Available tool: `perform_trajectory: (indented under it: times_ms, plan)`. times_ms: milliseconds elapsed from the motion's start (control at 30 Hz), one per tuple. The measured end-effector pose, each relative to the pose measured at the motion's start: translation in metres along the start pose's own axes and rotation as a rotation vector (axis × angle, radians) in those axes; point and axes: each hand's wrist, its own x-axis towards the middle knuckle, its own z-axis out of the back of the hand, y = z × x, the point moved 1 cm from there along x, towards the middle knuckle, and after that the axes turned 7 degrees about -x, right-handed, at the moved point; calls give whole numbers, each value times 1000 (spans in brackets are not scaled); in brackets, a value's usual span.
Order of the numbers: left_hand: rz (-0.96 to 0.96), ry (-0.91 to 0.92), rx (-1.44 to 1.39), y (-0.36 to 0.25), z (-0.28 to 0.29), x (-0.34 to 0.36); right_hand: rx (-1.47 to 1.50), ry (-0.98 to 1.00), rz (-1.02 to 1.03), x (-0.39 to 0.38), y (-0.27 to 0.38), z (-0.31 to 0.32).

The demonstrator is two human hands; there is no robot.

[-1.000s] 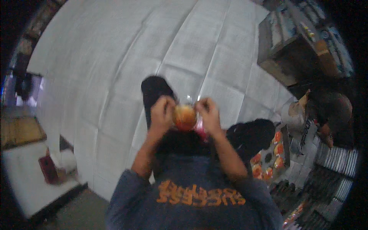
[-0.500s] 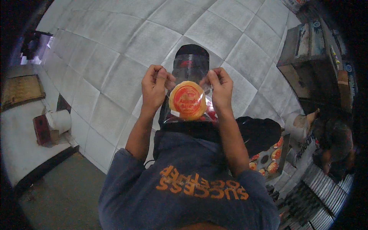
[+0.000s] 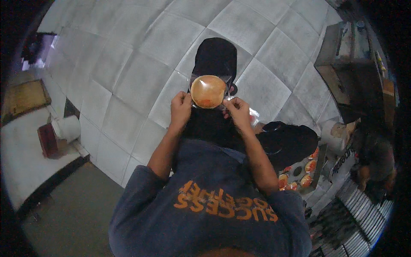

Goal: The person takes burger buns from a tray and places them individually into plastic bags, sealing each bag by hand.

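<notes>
A round, golden flat bun [image 3: 208, 91] lies inside a clear plastic bag [image 3: 228, 82], held up over my dark trouser leg. Its visible face is mostly plain, with a bright glare spot and a small red patch at the near edge. My left hand [image 3: 182, 108] pinches the bag's left edge beside the bun. On the other side, my right hand [image 3: 238, 112] pinches the right edge near its lower corner. Both hands are closed, fingertips together on the thin film.
To my right, a tray [image 3: 321, 169] holds several buns with red on them. Cardboard boxes [image 3: 346, 73] stand at the far right, above another person [image 3: 374, 156]. A white bucket [image 3: 68, 128] and a reddish block [image 3: 47, 140] sit at left. Grey tiles [image 3: 124, 77] cover the floor.
The bun's large red print faced up before; now a mostly plain golden face shows. The bag has moved slightly away from me, and my hands have shifted down to its near corners.
</notes>
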Motion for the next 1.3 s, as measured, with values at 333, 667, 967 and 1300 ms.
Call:
perform_trajectory:
  times_ms: [333,667,967,1300]
  plan:
    - [-235,755,251,-22,-108,27,560,-304,130,-57,-39,87]
    - [-973,1040,1018,89,-123,16,-229,-1358,190,-221,-61,124]
    - [-629,985,913,88,-113,26,-1109,-2141,-28,-343,-34,219]
    - [-491,855,940,71,-110,19,-611,-1485,30,-180,-104,267]
